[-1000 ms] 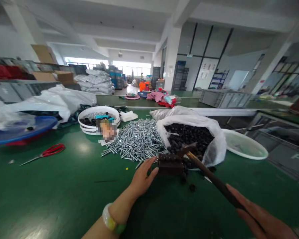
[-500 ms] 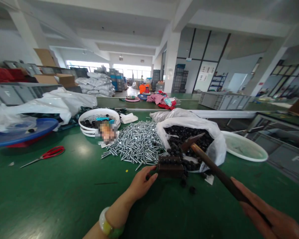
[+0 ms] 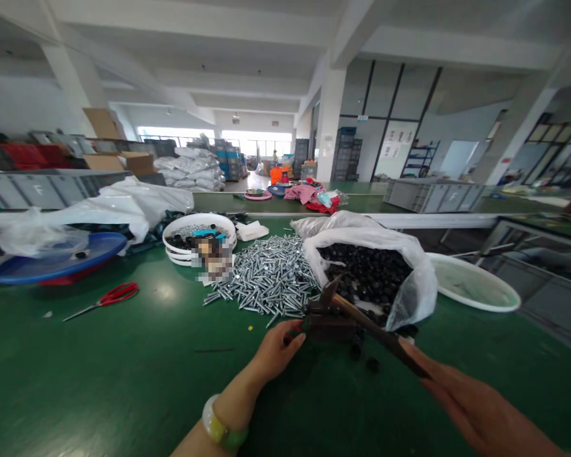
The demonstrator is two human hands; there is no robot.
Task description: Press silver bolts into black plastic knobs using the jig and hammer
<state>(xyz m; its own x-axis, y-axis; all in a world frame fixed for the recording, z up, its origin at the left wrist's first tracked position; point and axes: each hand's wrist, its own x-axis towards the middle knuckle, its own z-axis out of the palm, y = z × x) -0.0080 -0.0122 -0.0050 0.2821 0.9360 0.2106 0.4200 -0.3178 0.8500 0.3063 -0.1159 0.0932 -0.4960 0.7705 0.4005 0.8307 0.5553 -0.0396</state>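
Observation:
My right hand (image 3: 450, 387) is wrapped round the wooden handle of a hammer (image 3: 380, 333). The hammer's head is low over the left part of a dark metal block (image 3: 332, 327), where round black pieces sit on top. With its fingers curled, my left hand (image 3: 280, 349) holds the block's left end. Behind the block is a heap of silver screws (image 3: 271, 273). An open white plastic bag (image 3: 421, 279) full of black caps (image 3: 368, 270) stands behind and to the right. A few loose black caps (image 3: 372, 365) lie on the green table (image 3: 137, 381) near the block.
Red-handled scissors (image 3: 118, 293) lie at left, near a blue tray (image 3: 99, 251). Stacked white bowls (image 3: 171, 251) stand behind the screws at left. A round white tray (image 3: 476, 282) is right of the bag. Grey crates (image 3: 433, 195) stand farther back.
The hammer has come down and left, from over the bag to the top of the block. My right hand has moved left with it. The view has shifted slightly.

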